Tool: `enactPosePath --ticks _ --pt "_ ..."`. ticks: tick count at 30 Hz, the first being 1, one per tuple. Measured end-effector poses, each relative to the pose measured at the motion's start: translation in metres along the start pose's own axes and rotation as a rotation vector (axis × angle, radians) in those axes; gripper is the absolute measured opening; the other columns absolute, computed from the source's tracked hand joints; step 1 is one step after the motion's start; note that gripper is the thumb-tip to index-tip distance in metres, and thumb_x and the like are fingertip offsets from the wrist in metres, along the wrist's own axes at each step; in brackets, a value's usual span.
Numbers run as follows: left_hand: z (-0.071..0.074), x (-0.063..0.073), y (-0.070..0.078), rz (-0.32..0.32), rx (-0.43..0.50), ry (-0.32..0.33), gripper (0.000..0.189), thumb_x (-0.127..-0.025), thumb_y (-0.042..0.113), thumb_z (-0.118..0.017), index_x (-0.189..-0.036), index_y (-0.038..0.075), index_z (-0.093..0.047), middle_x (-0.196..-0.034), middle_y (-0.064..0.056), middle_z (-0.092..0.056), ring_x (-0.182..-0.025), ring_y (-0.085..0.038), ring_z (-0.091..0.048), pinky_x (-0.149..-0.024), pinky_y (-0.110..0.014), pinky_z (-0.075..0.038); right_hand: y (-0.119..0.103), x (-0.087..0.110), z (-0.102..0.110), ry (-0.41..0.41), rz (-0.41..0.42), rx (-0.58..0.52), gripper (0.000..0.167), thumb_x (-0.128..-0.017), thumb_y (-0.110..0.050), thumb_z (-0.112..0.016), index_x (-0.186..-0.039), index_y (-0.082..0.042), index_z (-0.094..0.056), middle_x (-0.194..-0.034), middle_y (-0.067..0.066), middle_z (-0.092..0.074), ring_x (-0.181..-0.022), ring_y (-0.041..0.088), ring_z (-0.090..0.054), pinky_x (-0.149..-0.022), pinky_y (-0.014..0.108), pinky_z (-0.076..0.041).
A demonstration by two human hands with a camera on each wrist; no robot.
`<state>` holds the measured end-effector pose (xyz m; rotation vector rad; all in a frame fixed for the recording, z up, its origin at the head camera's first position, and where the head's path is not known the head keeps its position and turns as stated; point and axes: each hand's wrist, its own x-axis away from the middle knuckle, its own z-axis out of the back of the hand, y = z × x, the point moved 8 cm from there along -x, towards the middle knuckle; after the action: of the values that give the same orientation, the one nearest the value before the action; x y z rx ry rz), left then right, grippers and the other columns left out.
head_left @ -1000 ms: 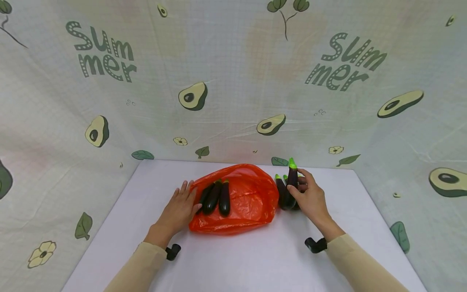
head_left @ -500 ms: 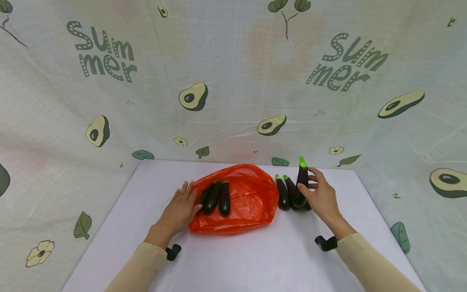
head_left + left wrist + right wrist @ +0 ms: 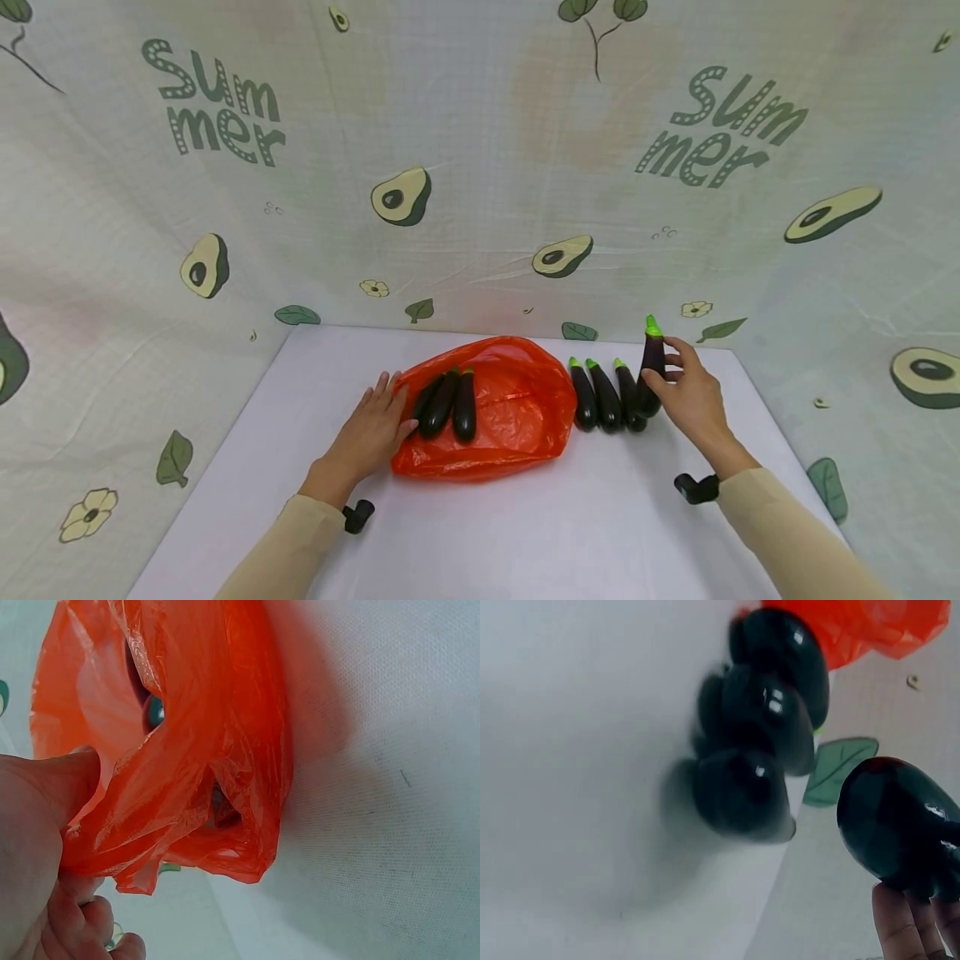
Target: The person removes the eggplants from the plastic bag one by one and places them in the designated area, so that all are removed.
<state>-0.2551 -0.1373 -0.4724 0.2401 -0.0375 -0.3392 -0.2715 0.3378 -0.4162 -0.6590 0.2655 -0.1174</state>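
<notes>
A red plastic bag (image 3: pixel 517 421) lies with its mouth spread, and three eggplants (image 3: pixel 465 407) rest inside at its left. My left hand (image 3: pixel 367 433) holds the bag's left edge; the left wrist view has the bag's film (image 3: pixel 112 840) between thumb and fingers. Between thumb and fingers of my right hand (image 3: pixel 692 396) is another eggplant (image 3: pixel 651 367), upright, bright green cap on top. It is lifted clear of the table in the right wrist view, where the held eggplant (image 3: pixel 900 825) looks large. Three eggplants (image 3: pixel 604 400) lie in a row right of the bag.
The white table (image 3: pixel 510 542) ends at a cloth backdrop (image 3: pixel 480 167) printed with avocados and lettering, which rises behind and at the sides. A small black wrist camera (image 3: pixel 358 517) sits on the left wrist, another wrist camera (image 3: pixel 696 489) on the right.
My right hand has moved right with its eggplant, from over the row to the row's right end. The eggplants beneath are now uncovered. My left hand and the bag stay put.
</notes>
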Motion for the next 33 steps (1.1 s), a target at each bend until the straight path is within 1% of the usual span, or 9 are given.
enactPosePath --ticks 5,9,13,20,27,33 --pt "-0.001 -0.001 -0.001 0.001 0.001 0.001 0.075 -0.105 0.032 -0.066 -0.161 -0.006 -0.034 -0.171 -0.026 -0.027 -0.162 -0.045 -0.016 -0.129 -0.061 -0.021 0.015 -0.008 0.003 -0.033 -0.037 0.023 0.068 -0.104 -0.030 -0.063 -0.162 -0.007 -0.034 -0.143 0.033 -0.060 -0.119 0.049 -0.067 -0.082 0.058 -0.060" --pt "-0.002 -0.001 -0.002 0.003 0.000 0.002 0.075 -0.105 0.033 -0.066 -0.161 -0.005 -0.034 -0.171 -0.026 -0.027 -0.162 -0.045 -0.015 -0.129 -0.061 -0.021 0.024 -0.011 0.003 -0.036 -0.045 0.037 0.069 -0.105 -0.032 -0.061 -0.162 -0.005 -0.034 -0.143 0.034 -0.058 -0.121 0.050 -0.066 -0.085 0.062 -0.059" --pt "-0.003 -0.002 -0.002 0.004 0.003 -0.001 0.076 -0.105 0.033 -0.066 -0.162 -0.005 -0.033 -0.171 -0.026 -0.028 -0.162 -0.045 -0.015 -0.129 -0.061 -0.021 0.034 -0.012 0.002 -0.038 -0.055 0.054 0.069 -0.106 -0.033 -0.060 -0.162 -0.004 -0.033 -0.144 0.036 -0.057 -0.122 0.051 -0.065 -0.085 0.062 -0.060" --pt "-0.003 -0.002 -0.002 0.009 0.015 -0.007 0.076 -0.105 0.033 -0.066 -0.162 -0.004 -0.032 -0.172 -0.024 -0.027 -0.163 -0.044 -0.013 -0.130 -0.061 -0.020 0.048 -0.014 0.001 -0.066 -0.084 0.071 0.071 -0.105 -0.034 -0.060 -0.163 -0.003 -0.032 -0.144 0.038 -0.055 -0.124 0.054 -0.062 -0.085 0.061 -0.060" --pt "-0.006 -0.001 -0.003 0.013 0.021 -0.014 0.077 -0.105 0.034 -0.067 -0.163 -0.003 -0.032 -0.172 -0.024 -0.027 -0.162 -0.044 -0.014 -0.129 -0.060 -0.021 0.061 -0.017 -0.003 -0.078 -0.097 0.097 0.071 -0.104 -0.033 -0.061 -0.161 0.000 -0.033 -0.143 0.037 -0.056 -0.122 0.053 -0.063 -0.083 0.058 -0.058" --pt "-0.007 0.000 -0.003 0.025 0.027 -0.020 0.078 -0.105 0.035 -0.066 -0.163 -0.003 -0.032 -0.172 -0.023 -0.027 -0.163 -0.044 -0.014 -0.129 -0.060 -0.021 0.068 -0.018 -0.008 -0.102 -0.098 0.107 0.071 -0.103 -0.033 -0.061 -0.160 0.001 -0.035 -0.141 0.037 -0.058 -0.120 0.051 -0.065 -0.082 0.056 -0.057"
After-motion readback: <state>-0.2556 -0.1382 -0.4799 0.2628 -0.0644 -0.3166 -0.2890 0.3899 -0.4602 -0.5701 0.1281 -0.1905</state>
